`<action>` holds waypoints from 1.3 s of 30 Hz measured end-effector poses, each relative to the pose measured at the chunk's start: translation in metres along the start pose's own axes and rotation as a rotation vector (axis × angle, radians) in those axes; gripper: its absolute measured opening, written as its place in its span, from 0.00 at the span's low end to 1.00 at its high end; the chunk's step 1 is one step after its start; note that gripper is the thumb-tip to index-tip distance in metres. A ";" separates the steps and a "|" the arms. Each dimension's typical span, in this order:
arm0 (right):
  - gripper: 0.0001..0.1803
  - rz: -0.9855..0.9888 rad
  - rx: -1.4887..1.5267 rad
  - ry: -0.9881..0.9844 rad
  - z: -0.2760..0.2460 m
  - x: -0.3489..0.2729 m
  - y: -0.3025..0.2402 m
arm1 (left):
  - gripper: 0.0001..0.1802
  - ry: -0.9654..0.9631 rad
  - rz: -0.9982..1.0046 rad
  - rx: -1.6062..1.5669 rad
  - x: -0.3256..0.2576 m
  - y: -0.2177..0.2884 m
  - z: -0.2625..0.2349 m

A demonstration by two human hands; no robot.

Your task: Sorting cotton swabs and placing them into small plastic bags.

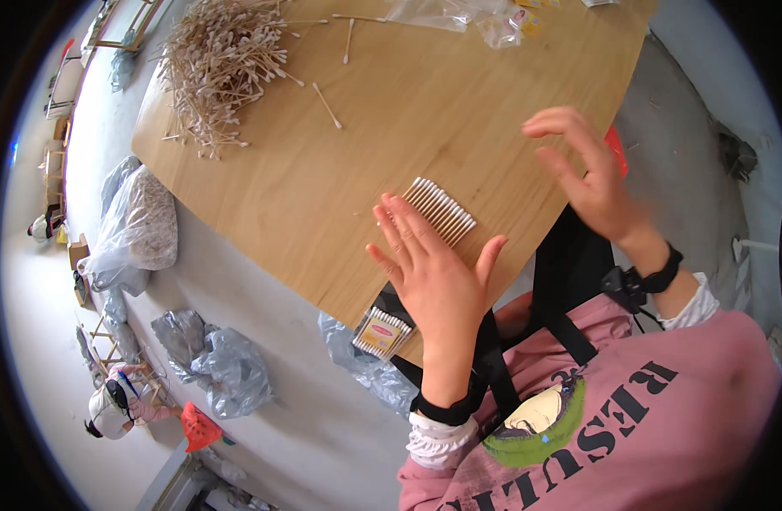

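Note:
A flat row of cotton swabs (442, 211) lies side by side on the wooden table (484, 111). My left hand (438, 277) rests over the row's left part, its fingers stretched out and the thumb apart; the swab ends beneath it are hidden. My right hand (591, 175) is raised beyond the table's right edge, fingers curved and apart, with nothing between them. Near my left wrist, at the table's near corner, sits a small pack of cotton swabs (382, 332) with a yellow and white label.
A big heap of loose cotton swabs (220, 72) covers the far left of the table, with a few stray swabs (327, 106) beside it. Clear plastic bags (497, 21) lie at the far edge. Filled and crumpled bags (144, 221) stand on the floor. Another person (114, 404) sits at lower left.

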State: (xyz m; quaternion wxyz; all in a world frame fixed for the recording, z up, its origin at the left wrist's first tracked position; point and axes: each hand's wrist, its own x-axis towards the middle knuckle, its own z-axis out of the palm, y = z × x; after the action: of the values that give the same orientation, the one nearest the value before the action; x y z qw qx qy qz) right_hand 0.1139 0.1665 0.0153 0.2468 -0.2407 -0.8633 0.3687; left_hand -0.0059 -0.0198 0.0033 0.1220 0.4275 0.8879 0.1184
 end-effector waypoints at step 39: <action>0.06 -0.040 0.181 -0.246 0.060 0.022 -0.020 | 0.58 -0.024 -0.011 -0.107 -0.028 0.031 0.011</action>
State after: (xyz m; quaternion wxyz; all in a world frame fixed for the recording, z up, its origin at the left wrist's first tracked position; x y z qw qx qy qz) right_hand 0.0563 0.1365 0.0000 0.1673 -0.1533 -0.8547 0.4669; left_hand 0.0372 -0.0220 0.0055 0.1563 0.4167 0.8811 0.1599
